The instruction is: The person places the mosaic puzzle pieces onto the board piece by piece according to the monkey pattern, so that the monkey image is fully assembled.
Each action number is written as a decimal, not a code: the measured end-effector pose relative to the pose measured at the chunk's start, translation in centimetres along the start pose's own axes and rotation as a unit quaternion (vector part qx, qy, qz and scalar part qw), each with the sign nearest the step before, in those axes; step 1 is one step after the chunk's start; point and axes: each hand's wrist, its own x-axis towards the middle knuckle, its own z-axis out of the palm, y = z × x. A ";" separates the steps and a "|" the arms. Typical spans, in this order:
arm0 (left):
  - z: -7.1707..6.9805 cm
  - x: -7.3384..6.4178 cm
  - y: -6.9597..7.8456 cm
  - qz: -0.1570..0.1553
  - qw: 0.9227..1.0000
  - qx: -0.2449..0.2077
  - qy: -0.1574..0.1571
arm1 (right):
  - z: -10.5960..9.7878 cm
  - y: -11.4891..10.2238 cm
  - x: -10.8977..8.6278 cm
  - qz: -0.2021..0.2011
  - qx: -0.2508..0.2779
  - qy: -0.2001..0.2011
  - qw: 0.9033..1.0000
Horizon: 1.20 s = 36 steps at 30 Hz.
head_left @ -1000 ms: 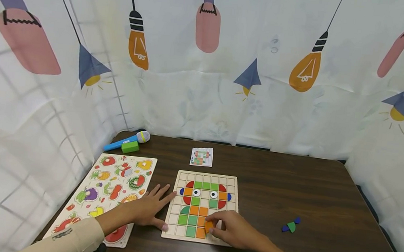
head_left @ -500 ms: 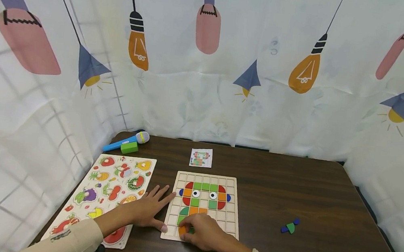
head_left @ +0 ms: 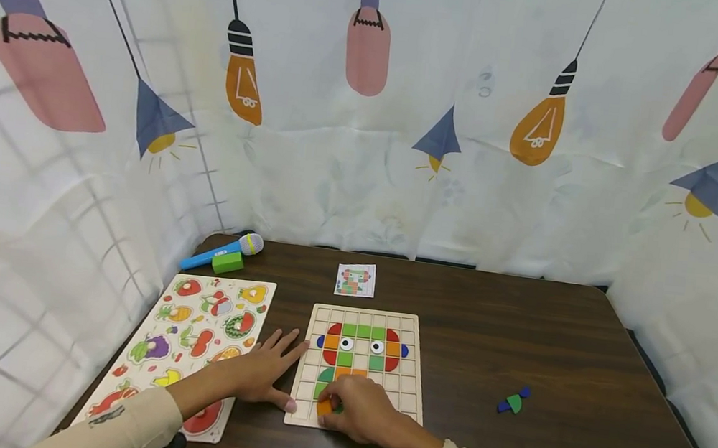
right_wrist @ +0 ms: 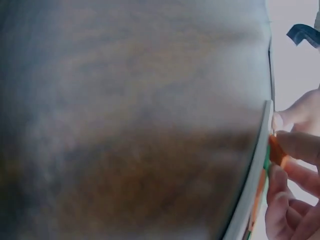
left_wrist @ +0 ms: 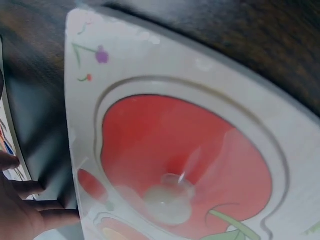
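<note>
A wooden grid board (head_left: 410, 384) lies in front of me, with coloured tiles forming a figure with two eyes. My right hand (head_left: 363, 408) pinches an orange square tile (head_left: 324, 408) between thumb and fingers at the board's lower left; the right wrist view shows this orange tile (right_wrist: 276, 151) close over the board surface. Some lower tiles are hidden under that hand. My left hand (head_left: 265, 375) lies with fingers spread at the board's left edge, thumb at its lower-left corner. In the left wrist view the left hand (left_wrist: 22, 212) reaches past the fruit puzzle's edge.
Left of the grid board lies a fruit puzzle board (head_left: 203, 295), partly under my left forearm. Behind it are a blue toy microphone (head_left: 213, 257) and a green block (head_left: 227, 262). A pattern card (head_left: 356, 280) sits behind the grid. Several blue and green pieces (head_left: 514, 403) lie at the right.
My right hand has moved left across the board with the orange tile, from beside the orange column to the lower-left cells. The left hand stays in place.
</note>
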 end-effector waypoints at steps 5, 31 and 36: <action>-0.4 -0.1 0.2 0.003 1.000 -0.016 -0.005 | -0.5 0.2 0.0 -0.008 0.001 -0.017 1.000; -0.6 -0.3 0.2 0.013 0.999 -0.035 -0.002 | 0.0 0.8 0.5 -0.034 -0.009 0.010 0.999; -0.6 -0.2 0.3 0.010 0.999 -0.031 -0.003 | 0.1 0.7 0.6 -0.028 -0.017 0.023 0.999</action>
